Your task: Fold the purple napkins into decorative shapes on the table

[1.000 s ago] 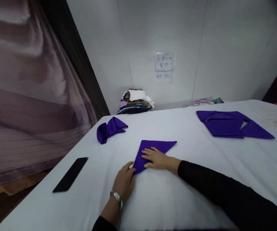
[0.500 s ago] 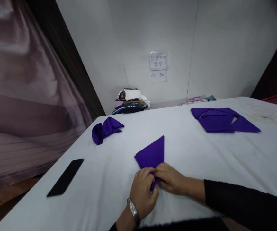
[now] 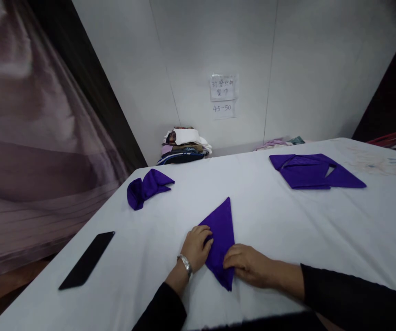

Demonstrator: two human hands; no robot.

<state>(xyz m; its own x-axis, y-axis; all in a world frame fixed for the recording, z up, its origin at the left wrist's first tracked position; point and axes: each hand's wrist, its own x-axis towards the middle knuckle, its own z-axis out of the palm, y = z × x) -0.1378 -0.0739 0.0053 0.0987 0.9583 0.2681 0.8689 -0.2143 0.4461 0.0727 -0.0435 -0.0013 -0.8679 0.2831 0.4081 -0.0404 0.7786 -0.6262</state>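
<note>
A folded purple cloth napkin point(image 3: 221, 236) lies before me on the white-covered table, shaped like a long triangle with one point away from me and one toward me. My left hand point(image 3: 196, 248), a silver bracelet on its wrist, has its fingers curled over the napkin's left edge. On the right edge, lower down, my right hand point(image 3: 248, 265) pinches the cloth between thumb and fingers. The napkin's left corner is partly hidden under my left fingers.
A folded purple napkin figure point(image 3: 149, 187) lies at back left, and a flat purple folded napkin point(image 3: 310, 172) at back right. A black slab point(image 3: 87, 260) rests near the left edge. Stacked cloths point(image 3: 183, 145) stand by the wall below a paper sign point(image 3: 223, 88).
My hands have moved apart from the napkin's near end, left hand to its left edge, right hand to its right edge. The near point now shows. The view has shifted slightly.
</note>
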